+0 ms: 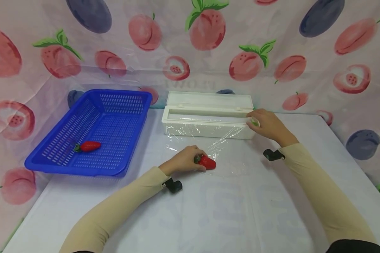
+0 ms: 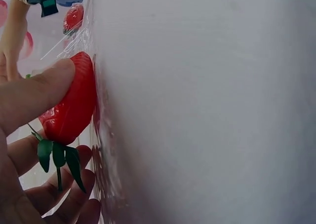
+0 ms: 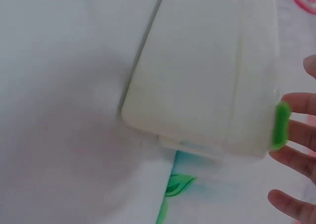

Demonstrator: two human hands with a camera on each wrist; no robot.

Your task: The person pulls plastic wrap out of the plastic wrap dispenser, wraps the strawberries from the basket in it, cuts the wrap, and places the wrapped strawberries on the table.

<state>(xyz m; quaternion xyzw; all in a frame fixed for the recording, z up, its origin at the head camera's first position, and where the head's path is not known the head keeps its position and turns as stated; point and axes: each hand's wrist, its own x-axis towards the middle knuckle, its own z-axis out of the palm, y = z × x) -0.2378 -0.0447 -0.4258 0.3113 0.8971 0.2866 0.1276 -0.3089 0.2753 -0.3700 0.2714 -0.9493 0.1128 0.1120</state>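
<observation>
My left hand (image 1: 187, 160) pinches a red strawberry (image 1: 208, 162) with green leaves at its stem end. In the left wrist view the thumb presses on one side of the strawberry (image 2: 78, 105), with other fingers behind it. Clear plastic wrap (image 1: 223, 154) spreads beneath it, out from a long white wrap dispenser box (image 1: 206, 129) whose lid (image 1: 209, 100) is raised. At the box's right end is my right hand (image 1: 267, 124), beside a small green slider (image 1: 255, 123). In the right wrist view, extended, spread fingers (image 3: 298, 131) meet the green slider (image 3: 281, 125).
A blue perforated basket (image 1: 117, 172) stands at the left, holding another strawberry (image 1: 90, 146). The white table (image 1: 215, 214) runs back to a fruit-printed cloth (image 1: 164, 80) behind the box. Small black cameras (image 1: 172, 185) sit on both wrists over tan sleeves.
</observation>
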